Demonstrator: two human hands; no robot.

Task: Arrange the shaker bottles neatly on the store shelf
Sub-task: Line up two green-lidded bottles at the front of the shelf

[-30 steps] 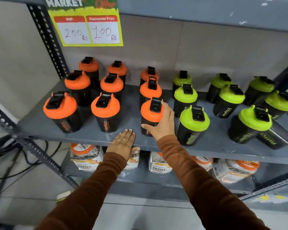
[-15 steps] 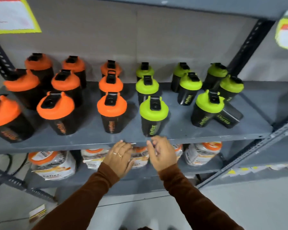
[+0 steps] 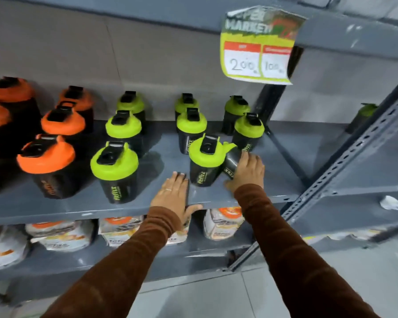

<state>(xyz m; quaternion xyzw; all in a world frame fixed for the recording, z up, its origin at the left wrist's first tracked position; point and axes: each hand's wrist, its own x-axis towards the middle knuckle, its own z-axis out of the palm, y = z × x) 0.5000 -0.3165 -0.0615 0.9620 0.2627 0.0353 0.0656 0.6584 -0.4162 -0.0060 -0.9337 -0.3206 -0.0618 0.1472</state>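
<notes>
the tipped bottle (image 3: 232, 162) lies on its side at the right end of the shelf (image 3: 124, 208), leaning against the front green-lidded bottle (image 3: 206, 159) and just in front of another green one (image 3: 249, 131). the right hand (image 3: 247, 171) is cupped over its dark body, fingers draped on top and thumb low at the near end, so it looks like a grasp closing on it, though whether the grip is firm i cannot tell. the left hand (image 3: 174, 195) rests flat and loose on the front edge of the shelf, thumb hooked under the lip, holding nothing

by the look of it the bottle is empty plastic: light, stiff and smooth, likely to roll or skid on the painted metal. the lid is wider than the tapered body, so the best hold is probably around the middle of the body, then stand it on its base. its neighbours are equally light and would topple at a nudge

counted in view: eight upright green-lidded bottles in three columns plus the tipped one, so nine; one more green one (image 3: 363, 118) stands apart in the next bay. five orange-lidded bottles (image 3: 47, 154) show at the left, with more possibly cut off. one price sign (image 3: 259, 49) hangs above, and bagged goods (image 3: 62, 235) sit on the shelf below, too blurred to count
</notes>
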